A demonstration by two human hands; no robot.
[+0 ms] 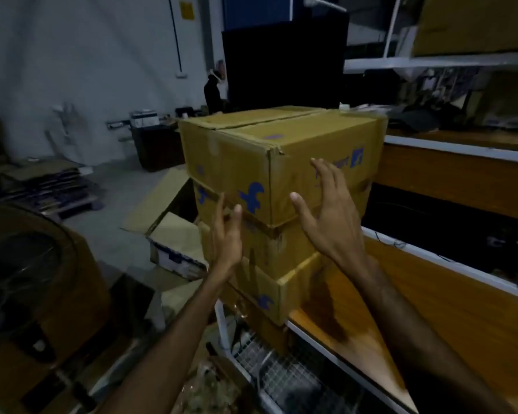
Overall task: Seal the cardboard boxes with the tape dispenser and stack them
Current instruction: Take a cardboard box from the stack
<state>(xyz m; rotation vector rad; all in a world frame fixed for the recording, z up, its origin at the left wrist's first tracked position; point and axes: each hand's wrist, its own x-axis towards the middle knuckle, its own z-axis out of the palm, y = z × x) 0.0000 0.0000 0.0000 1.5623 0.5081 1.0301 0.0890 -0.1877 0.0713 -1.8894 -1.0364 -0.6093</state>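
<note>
The stacking step is in hand: the top box (281, 162) is set on the stack (260, 264) just ahead of both spread grips, left hand (226, 234) and right hand (326, 216) (neither gripping). Squaring it is probably called for next.

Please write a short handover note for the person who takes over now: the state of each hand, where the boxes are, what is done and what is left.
Left hand: open, fingers straight, at the left face of the stack, holding nothing.
Right hand: open, spread near the right face of the top brown cardboard box with blue logos.
That box sits on two similar lower boxes, beside the orange wooden counter.
Done: three boxes stacked.
Left: an open cardboard box on the floor is not closed. No tape dispenser is visible. The top box's seal cannot be judged.
</note>
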